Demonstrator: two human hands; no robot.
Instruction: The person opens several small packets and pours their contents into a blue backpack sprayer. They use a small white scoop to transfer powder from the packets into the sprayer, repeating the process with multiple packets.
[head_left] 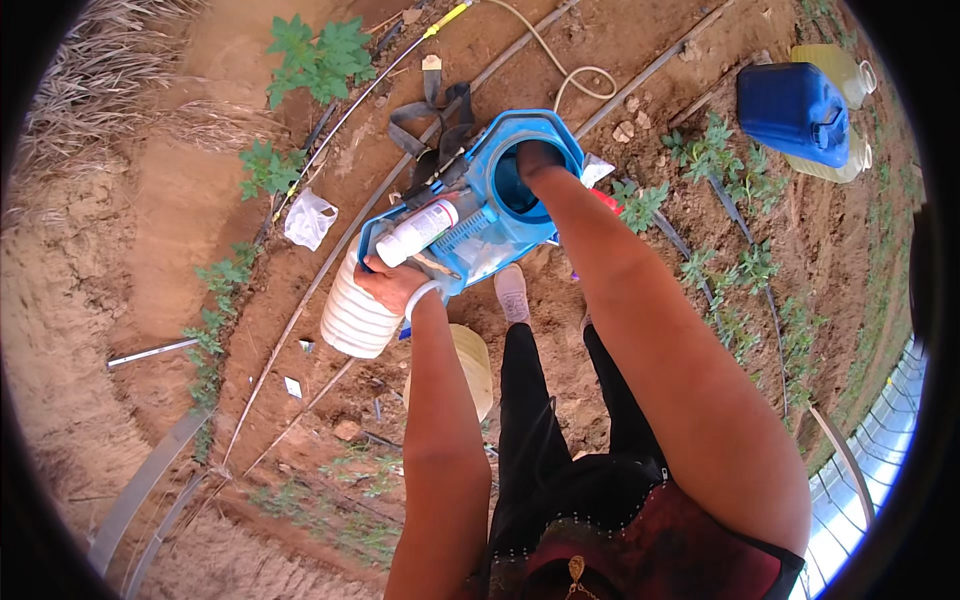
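Note:
A blue backpack sprayer [482,243] lies tilted in front of me, its round mouth facing up. My right hand [537,160] reaches inside that mouth; its fingers are hidden by shadow and the rim. With fingers curled over the sprayer's lower left edge, my left hand [396,286] grips it. A white bottle [418,232] with a printed label rests on the sprayer beside my left hand. Just below this hand is a ribbed whitish container [358,315]. Black straps [437,118] spread out on the soil behind the sprayer.
A spray wand [395,68] and beige hose [553,62] lie at the back. A blue jerrycan [795,112] and yellowish jugs [835,68] stand at the far right. Drip pipes [290,325] and green plants [318,62] line the soil. A white plastic bag [311,220] lies left.

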